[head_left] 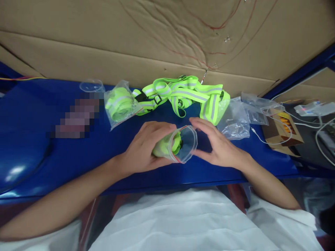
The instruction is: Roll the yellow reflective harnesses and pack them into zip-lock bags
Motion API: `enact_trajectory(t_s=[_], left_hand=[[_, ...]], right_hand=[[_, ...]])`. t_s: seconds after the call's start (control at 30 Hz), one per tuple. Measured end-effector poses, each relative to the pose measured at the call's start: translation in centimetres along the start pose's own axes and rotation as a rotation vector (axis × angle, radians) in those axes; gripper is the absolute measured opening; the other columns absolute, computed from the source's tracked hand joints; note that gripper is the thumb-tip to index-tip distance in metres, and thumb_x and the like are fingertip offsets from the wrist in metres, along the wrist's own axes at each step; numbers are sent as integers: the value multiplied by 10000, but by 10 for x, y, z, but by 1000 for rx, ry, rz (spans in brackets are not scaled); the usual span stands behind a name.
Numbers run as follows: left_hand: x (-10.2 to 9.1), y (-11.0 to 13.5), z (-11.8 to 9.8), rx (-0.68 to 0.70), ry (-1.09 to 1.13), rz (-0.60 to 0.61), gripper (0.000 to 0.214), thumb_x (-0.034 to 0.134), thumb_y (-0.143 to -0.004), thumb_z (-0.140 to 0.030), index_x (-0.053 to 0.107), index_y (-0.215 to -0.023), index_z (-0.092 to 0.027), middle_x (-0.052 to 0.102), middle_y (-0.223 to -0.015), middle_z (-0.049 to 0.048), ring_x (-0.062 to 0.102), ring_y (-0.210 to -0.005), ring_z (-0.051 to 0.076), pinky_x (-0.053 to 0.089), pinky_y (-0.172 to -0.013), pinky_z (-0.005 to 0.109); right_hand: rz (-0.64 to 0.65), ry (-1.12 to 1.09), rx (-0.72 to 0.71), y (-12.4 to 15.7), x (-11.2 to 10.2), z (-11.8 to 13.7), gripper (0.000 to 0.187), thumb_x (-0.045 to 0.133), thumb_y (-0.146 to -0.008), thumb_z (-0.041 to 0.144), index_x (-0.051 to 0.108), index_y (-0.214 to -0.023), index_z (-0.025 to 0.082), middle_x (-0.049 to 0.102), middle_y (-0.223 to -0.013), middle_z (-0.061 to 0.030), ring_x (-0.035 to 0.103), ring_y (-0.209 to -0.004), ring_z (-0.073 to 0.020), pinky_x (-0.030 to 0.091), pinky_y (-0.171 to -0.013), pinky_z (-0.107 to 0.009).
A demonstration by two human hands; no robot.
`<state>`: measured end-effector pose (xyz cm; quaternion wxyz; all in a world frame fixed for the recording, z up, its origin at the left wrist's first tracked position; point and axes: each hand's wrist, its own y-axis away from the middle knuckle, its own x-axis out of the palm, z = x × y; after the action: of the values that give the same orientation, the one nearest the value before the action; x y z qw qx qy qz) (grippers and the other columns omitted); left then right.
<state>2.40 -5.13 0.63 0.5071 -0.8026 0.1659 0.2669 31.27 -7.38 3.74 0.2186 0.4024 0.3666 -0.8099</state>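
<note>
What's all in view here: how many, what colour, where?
Table: one, blue, centre
Cardboard wall: one, brown, behind
Wires: several, red, on wall
Loose straps: uncounted, green with grey stripes, table's back
Bagged strap: one, green, beside loose straps
Held bag: one, clear, centre
Strap roll: one, green, inside held bag
Other bags: at least two, clear, right of straps
Round item: one, clear, back left
Pixelated patch: one, pinkish, left
Rounded shape: one, blue, left
Box: one, brown, right
Cables: several, white, right
Shirt: one, white, bottom
Left hand: one, bare, around bag
Right hand: one, bare, at bag's mouth
</note>
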Motion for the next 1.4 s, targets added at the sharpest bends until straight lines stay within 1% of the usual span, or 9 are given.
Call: enact_trajectory(t_s=[0.1,0.2,0.33,0.4,0.53,0.67,0.87,1.07,1.4], left_hand=[[-2,0,-3,-84,363,9,828,792,-953,-435,333,-1633,-325,665,-1420,130,680,-1267,297,592,-1053,454],[-1,-1,-8,-150,710,59,713,617,-1058,-442,265,-1666,-321,545,-1565,136,610,-1388,299,582,-1116,461],[3,0,-12,-313,792,-16,962,719,-886,-743,387,-1644,-252,481,-1597,148,526,-1444,353,486,-1224,463],[5,-1,-15,-448,779,-60,978,846,-798,-696,484,-1591,-252,576,-1493,138,581,-1372,326,511,-1182,415],[7,-9,-23,-751,817,-86,562,870,-881,-410,685,-1380,-230,727,-1265,96,677,-1231,252,579,-1026,316],[9,-14,-20,-930,1005,-45,348,805,-940,-437,796,-1190,-196,771,-1221,92,708,-1196,266,560,-1068,344],[18,-12,-4,-1158,1131,-47,419,795,-924,-532,811,-1149,-179,799,-1121,104,770,-976,244,614,-812,283],[23,-8,2,-1210,1093,-119,401,756,-956,-515,793,-1144,-162,803,-1069,110,778,-983,273,641,-777,306],[34,-5,-3,-1199,1014,-214,358,764,-928,-531,785,-1061,-200,802,-1009,68,773,-992,288,653,-743,329]], right_hand=[[9,-167,25,-3,9,2,902,758,-974,399,220,-1683,257,391,-1645,-139,492,-1476,-253,494,-1202,-402],[-113,-331,38,-8,19,3,636,835,-908,424,554,-1443,228,671,-1310,-93,696,-1101,-195,594,-918,-292],[-295,-509,260,-6,29,14,426,900,-828,459,579,-902,188,602,-735,39,508,-585,-77,435,-560,-205],[-276,-583,367,-4,31,18,518,931,-779,491,512,-831,190,548,-683,50,452,-558,-74,383,-527,-211],[-238,-757,408,-3,26,15,532,848,-829,628,545,-841,190,551,-694,25,508,-597,-98,410,-550,-222],[-328,-760,544,-4,23,3,461,729,-969,562,565,-778,176,529,-607,22,482,-521,-81,379,-506,-204],[-248,-864,585,6,32,-25,447,785,-932,530,612,-755,158,609,-646,-3,557,-543,-89,439,-521,-199],[-213,-1011,752,5,35,-35,393,852,-872,484,638,-816,159,639,-709,-6,596,-590,-108,488,-508,-206],[-216,-911,711,2,35,-33,415,849,-851,475,589,-762,164,603,-654,5,555,-553,-90,465,-485,-191]])
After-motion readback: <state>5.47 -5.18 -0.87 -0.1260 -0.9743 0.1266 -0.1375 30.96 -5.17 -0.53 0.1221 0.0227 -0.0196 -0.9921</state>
